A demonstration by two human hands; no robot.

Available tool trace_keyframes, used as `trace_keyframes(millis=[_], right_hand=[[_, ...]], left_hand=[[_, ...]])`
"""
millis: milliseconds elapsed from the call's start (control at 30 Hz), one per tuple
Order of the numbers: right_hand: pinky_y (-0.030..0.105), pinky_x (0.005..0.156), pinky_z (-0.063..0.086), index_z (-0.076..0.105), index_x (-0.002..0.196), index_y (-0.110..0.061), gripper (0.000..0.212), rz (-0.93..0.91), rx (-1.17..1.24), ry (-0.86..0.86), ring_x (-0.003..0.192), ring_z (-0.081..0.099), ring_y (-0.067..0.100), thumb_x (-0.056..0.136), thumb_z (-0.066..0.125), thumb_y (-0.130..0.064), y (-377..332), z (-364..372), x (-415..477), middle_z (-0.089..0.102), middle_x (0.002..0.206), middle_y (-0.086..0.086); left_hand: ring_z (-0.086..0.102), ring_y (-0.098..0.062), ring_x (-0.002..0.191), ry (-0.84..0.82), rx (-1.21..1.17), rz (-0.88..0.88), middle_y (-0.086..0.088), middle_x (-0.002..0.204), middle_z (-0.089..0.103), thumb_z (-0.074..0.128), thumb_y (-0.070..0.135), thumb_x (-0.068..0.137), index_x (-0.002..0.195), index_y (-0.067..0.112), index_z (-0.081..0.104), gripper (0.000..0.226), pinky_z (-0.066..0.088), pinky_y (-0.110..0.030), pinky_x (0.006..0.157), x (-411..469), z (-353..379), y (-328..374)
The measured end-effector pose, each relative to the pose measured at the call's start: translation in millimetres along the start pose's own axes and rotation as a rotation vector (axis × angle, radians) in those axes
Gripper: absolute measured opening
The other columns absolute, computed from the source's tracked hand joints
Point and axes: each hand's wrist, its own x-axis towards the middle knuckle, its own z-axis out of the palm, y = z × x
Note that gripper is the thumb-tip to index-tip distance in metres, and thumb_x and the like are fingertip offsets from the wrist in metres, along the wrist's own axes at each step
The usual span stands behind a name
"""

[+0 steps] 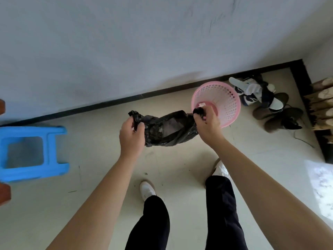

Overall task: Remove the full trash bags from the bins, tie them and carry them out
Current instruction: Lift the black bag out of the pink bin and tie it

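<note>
A black trash bag [167,130] hangs in the air between my hands, its mouth stretched open so that rubbish shows inside. My left hand [130,136] is closed on a bunched corner of the bag's rim at the left. My right hand [207,123] grips the opposite bunched corner at the right. Just behind my right hand stands a pink perforated plastic bin [227,100] on the floor by the wall, with no liner and a small scrap at its bottom.
A blue plastic stool [32,152] stands at the left. Several shoes [270,105] lie in the corner past the bin. Stacked wood [322,105] sits at the right edge. My feet [147,190] are on the pale tiled floor below the bag.
</note>
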Motion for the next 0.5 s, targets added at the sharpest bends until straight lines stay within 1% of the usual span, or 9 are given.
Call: trace_keyframes(millis=[67,100,200,267,333,400,433,467,500], right_hand=[[0.047,0.087,0.053,0.054,0.115,-0.013,0.019,-0.031,-0.043,0.026,0.099,0.06,0.026,0.099,0.055,-0.023,16.6,23.2,3.5,0.06,0.104,0.002],[0.048,0.088,0.054,0.055,0.117,-0.011,0.021,-0.068,-0.062,0.047,0.1,0.06,0.026,0.099,0.055,-0.022,24.3,32.5,6.7,0.06,0.108,0.004],[0.05,0.086,0.056,0.059,0.116,-0.011,0.023,-0.19,-0.086,0.106,0.103,0.059,0.028,0.098,0.059,-0.024,55.5,61.5,27.7,0.05,0.115,0.005],[0.05,0.085,0.057,0.06,0.115,-0.013,0.024,-0.261,-0.084,0.129,0.105,0.058,0.027,0.096,0.061,-0.027,88.0,84.7,49.1,0.05,0.119,0.006],[0.051,0.089,0.056,0.061,0.117,-0.014,0.031,-0.304,-0.067,0.115,0.112,0.057,0.027,0.093,0.063,-0.034,130.4,110.0,71.5,0.05,0.127,0.007],[0.053,0.099,0.051,0.059,0.127,-0.018,0.046,-0.303,-0.059,0.075,0.122,0.053,0.029,0.09,0.064,-0.045,171.7,130.8,91.2,0.046,0.135,0.007],[0.052,0.106,0.046,0.054,0.136,-0.023,0.057,-0.304,-0.068,0.044,0.13,0.047,0.03,0.088,0.065,-0.051,190.8,139.1,98.9,0.041,0.141,0.007],[0.051,0.112,0.039,0.043,0.146,-0.027,0.071,-0.316,-0.087,0.007,0.138,0.039,0.03,0.085,0.065,-0.057,209.0,146.1,105.3,0.035,0.148,0.009],[0.05,0.116,0.032,0.028,0.154,-0.029,0.088,-0.324,-0.109,-0.033,0.146,0.028,0.03,0.082,0.065,-0.063,225.0,151.7,111.0,0.026,0.155,0.01]], left_hand=[[0.061,-0.017,0.099,-0.029,0.095,0.03,-0.006,0.106,0.067,0.053,0.013,0.092,0.107,0.012,0.066,0.02,0.05,-0.015,0.077,9.8,1.7,-33.7],[0.061,-0.015,0.105,-0.039,0.105,0.034,-0.006,0.114,0.066,0.054,0.013,0.093,0.115,0.011,0.065,0.025,0.051,-0.013,0.081,15.9,4.2,-48.0],[0.059,-0.008,0.113,-0.015,0.103,0.072,0.0,0.125,0.064,0.059,0.015,0.093,0.133,0.013,0.059,0.04,0.056,-0.024,0.088,36.6,19.8,-82.1],[0.06,-0.006,0.111,0.033,0.097,0.11,0.004,0.121,0.064,0.065,0.018,0.091,0.133,0.013,0.056,0.043,0.057,-0.028,0.089,53.1,37.5,-110.3],[0.06,-0.006,0.11,0.084,0.118,0.17,0.008,0.117,0.061,0.07,0.024,0.088,0.131,0.012,0.054,0.048,0.056,-0.034,0.09,67.2,57.6,-145.8],[0.058,-0.009,0.116,0.093,0.137,0.198,0.01,0.122,0.057,0.074,0.035,0.084,0.132,0.014,0.047,0.059,0.052,-0.037,0.095,77.8,78.0,-184.9],[0.056,-0.008,0.118,0.095,0.135,0.193,0.012,0.123,0.055,0.076,0.04,0.082,0.132,0.015,0.042,0.065,0.05,-0.037,0.098,80.3,88.2,-202.5],[0.055,-0.004,0.116,0.103,0.12,0.184,0.015,0.122,0.053,0.078,0.043,0.079,0.13,0.017,0.037,0.071,0.049,-0.037,0.099,81.6,98.6,-220.3],[0.053,0.0,0.114,0.121,0.089,0.183,0.017,0.121,0.05,0.08,0.044,0.076,0.129,0.015,0.031,0.077,0.049,-0.037,0.101,82.2,109.3,-238.5]])
